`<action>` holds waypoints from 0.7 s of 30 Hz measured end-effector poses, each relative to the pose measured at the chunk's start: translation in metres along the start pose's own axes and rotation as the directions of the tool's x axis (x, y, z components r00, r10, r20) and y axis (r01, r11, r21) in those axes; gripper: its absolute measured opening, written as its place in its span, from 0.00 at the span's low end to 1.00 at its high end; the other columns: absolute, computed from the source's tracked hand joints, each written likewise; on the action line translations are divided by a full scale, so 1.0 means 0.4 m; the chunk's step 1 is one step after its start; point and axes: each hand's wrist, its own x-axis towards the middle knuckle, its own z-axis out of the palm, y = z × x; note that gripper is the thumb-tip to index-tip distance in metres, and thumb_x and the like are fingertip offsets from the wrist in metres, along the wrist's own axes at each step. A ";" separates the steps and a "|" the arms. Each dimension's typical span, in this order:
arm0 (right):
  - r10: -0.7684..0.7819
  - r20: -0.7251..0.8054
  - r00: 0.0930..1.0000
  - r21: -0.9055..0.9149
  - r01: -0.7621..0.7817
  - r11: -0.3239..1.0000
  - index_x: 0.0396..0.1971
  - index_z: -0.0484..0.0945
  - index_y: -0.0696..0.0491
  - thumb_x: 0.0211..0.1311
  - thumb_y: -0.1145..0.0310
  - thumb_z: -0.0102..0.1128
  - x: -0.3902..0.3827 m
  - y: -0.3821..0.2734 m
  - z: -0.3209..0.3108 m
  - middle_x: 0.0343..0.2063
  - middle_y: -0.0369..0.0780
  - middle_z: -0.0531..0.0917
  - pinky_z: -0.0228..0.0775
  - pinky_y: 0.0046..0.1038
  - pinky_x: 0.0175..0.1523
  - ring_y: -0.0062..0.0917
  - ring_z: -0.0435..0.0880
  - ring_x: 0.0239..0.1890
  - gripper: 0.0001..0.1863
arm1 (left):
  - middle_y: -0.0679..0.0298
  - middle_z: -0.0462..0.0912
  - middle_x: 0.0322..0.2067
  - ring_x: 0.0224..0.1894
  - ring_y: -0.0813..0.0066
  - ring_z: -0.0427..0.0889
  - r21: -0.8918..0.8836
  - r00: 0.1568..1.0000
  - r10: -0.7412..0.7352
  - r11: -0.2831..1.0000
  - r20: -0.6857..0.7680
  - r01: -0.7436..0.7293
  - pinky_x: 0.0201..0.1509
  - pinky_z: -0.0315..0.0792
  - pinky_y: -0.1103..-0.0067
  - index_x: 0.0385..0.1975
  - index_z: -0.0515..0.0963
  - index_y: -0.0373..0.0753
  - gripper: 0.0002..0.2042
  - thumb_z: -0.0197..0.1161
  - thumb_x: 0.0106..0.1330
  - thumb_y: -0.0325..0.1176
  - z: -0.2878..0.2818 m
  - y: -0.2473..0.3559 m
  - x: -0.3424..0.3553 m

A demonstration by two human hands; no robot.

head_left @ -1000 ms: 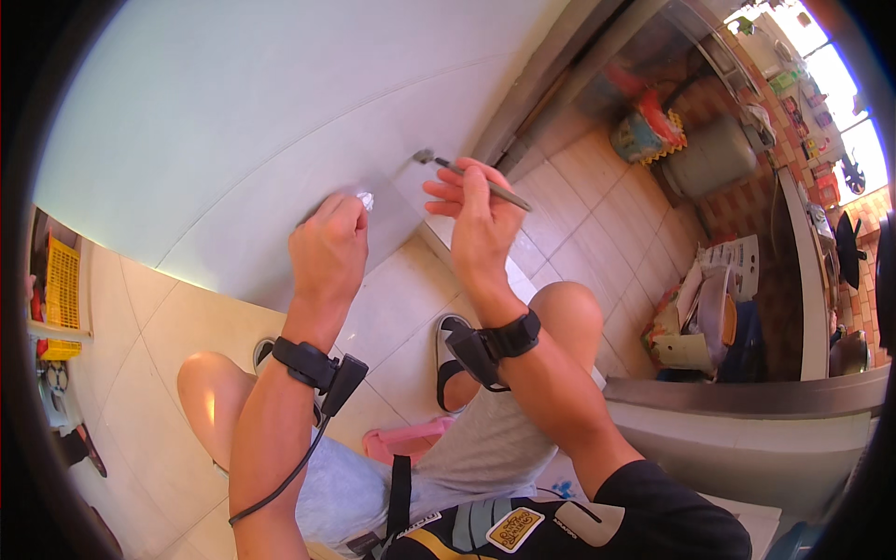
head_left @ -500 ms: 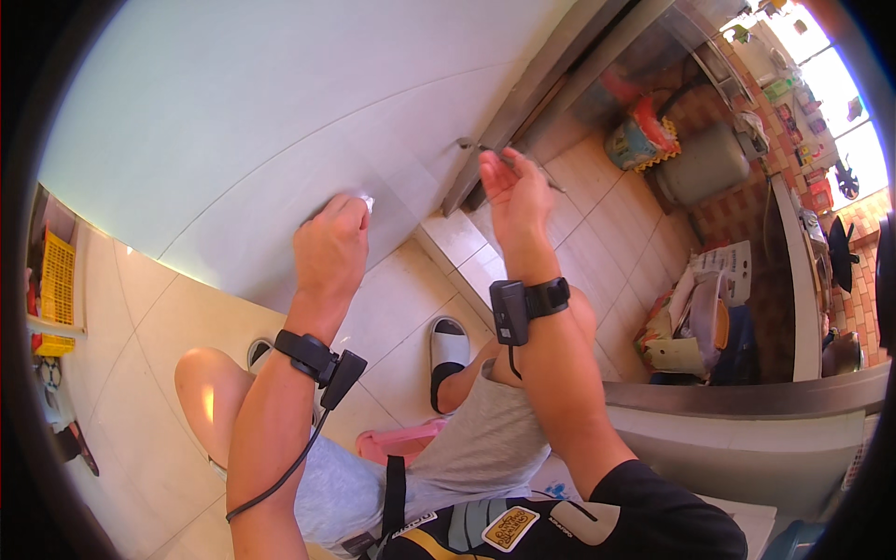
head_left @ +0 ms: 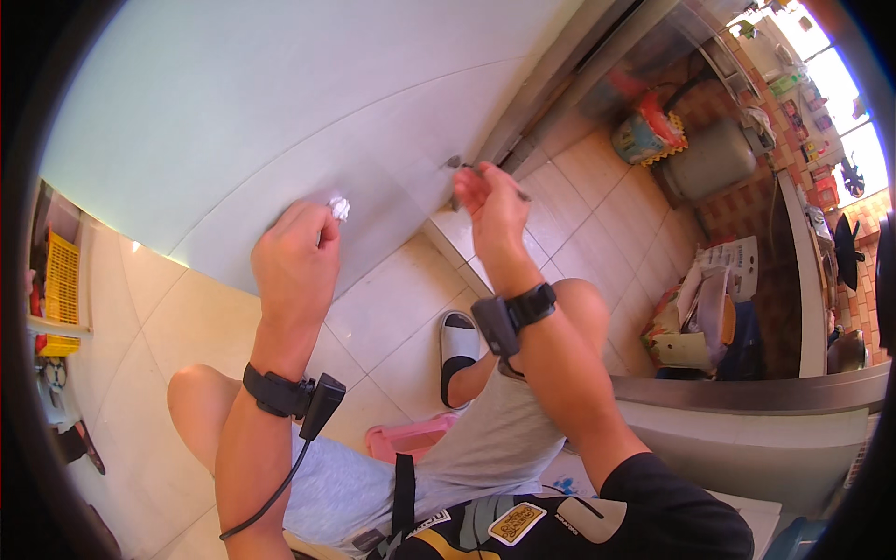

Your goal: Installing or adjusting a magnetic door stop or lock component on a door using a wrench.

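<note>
My left hand [head_left: 297,247] is closed in a fist in front of a large pale panel [head_left: 280,121]. At its thumb side a small crumpled silvery-white thing [head_left: 339,207] sticks out, and the fist seems to hold it. My right hand [head_left: 497,213] is up beside the panel's right edge, palm partly toward me, fingers curled. A thin dark rod-like thing [head_left: 525,196] shows past the right hand's fingers; its middle is hidden and its kind cannot be made out. A small dark round spot [head_left: 455,161] lies on the panel near those fingertips.
To the right is a frame [head_left: 569,75] along a doorway. Beyond it stand a grey gas cylinder [head_left: 714,161], a colourful bucket [head_left: 644,135] and a box of odds and ends [head_left: 691,322]. A yellow crate [head_left: 63,280] is at left, a pink stool [head_left: 401,439] below me.
My left hand has moved left and down, and more of the crumpled silvery thing shows. The right hand has shifted left and slightly down, fingers still curled.
</note>
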 end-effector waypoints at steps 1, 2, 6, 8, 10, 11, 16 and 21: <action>0.011 0.006 1.000 0.002 -0.012 1.000 0.53 0.75 0.65 0.77 0.69 0.54 -0.044 0.024 0.012 0.45 0.52 0.86 0.87 0.33 0.43 0.37 0.90 0.41 0.16 | 0.60 0.78 0.25 0.26 0.55 0.79 0.033 1.000 -0.022 0.999 0.019 0.021 0.28 0.71 0.67 0.23 0.72 0.39 0.08 0.64 0.58 0.20 -0.015 -0.010 -0.012; 0.034 0.097 0.995 -0.069 -0.027 0.997 0.54 0.75 0.66 0.77 0.68 0.54 -0.093 0.047 0.018 0.45 0.52 0.86 0.86 0.32 0.43 0.37 0.90 0.41 0.16 | 0.60 0.78 0.25 0.26 0.55 0.79 0.045 0.999 -0.028 0.999 0.018 0.027 0.28 0.71 0.67 0.23 0.72 0.39 0.08 0.64 0.58 0.20 -0.025 -0.028 -0.028; 0.184 0.375 0.909 -0.294 -0.071 0.953 0.59 0.76 0.64 0.79 0.67 0.52 -0.251 0.045 0.033 0.48 0.53 0.87 0.86 0.31 0.44 0.37 0.91 0.43 0.18 | 0.59 0.81 0.26 0.25 0.55 0.80 0.166 0.987 -0.009 0.986 0.159 -0.018 0.29 0.72 0.68 0.23 0.74 0.37 0.08 0.67 0.57 0.19 -0.032 -0.087 -0.107; 0.189 0.487 0.853 -0.343 -0.012 0.939 0.57 0.77 0.64 0.80 0.67 0.52 -0.294 0.044 0.041 0.46 0.51 0.87 0.85 0.30 0.41 0.35 0.91 0.41 0.17 | 0.58 0.80 0.25 0.27 0.52 0.81 0.225 0.971 -0.064 0.974 0.230 0.011 0.30 0.73 0.65 0.23 0.76 0.38 0.07 0.68 0.56 0.20 -0.049 -0.111 -0.147; 0.104 0.654 0.750 -0.392 0.217 0.894 0.53 0.80 0.63 0.78 0.71 0.53 -0.319 0.048 0.035 0.41 0.48 0.89 0.82 0.27 0.35 0.30 0.92 0.35 0.13 | 0.58 0.82 0.27 0.30 0.50 0.83 0.276 0.944 -0.118 0.961 0.309 0.030 0.31 0.75 0.61 0.24 0.77 0.39 0.05 0.66 0.60 0.23 -0.074 -0.120 -0.172; 0.114 0.655 0.747 -0.386 0.201 0.900 0.53 0.80 0.63 0.78 0.71 0.53 -0.321 0.051 0.034 0.41 0.48 0.89 0.82 0.27 0.35 0.30 0.92 0.35 0.13 | 0.58 0.82 0.27 0.30 0.50 0.83 0.292 0.941 -0.128 0.956 0.314 0.032 0.31 0.75 0.61 0.24 0.77 0.39 0.05 0.66 0.60 0.23 -0.087 -0.122 -0.179; -0.166 0.917 0.363 -0.177 0.742 0.646 0.50 0.81 0.60 0.70 0.75 0.66 -0.350 0.082 0.064 0.34 0.45 0.86 0.76 0.35 0.33 0.39 0.87 0.30 0.12 | 0.58 0.82 0.28 0.29 0.51 0.83 0.312 0.956 -0.147 0.948 0.252 0.064 0.30 0.75 0.63 0.25 0.78 0.39 0.05 0.66 0.59 0.22 -0.138 -0.111 -0.192; -0.165 0.944 0.285 -0.126 0.775 0.620 0.48 0.80 0.59 0.68 0.75 0.66 -0.343 0.168 0.073 0.33 0.46 0.85 0.76 0.39 0.34 0.46 0.84 0.31 0.11 | 0.56 0.83 0.26 0.30 0.49 0.84 0.413 0.911 -0.301 0.895 0.282 0.167 0.31 0.75 0.61 0.22 0.79 0.39 0.05 0.65 0.57 0.22 -0.180 -0.086 -0.180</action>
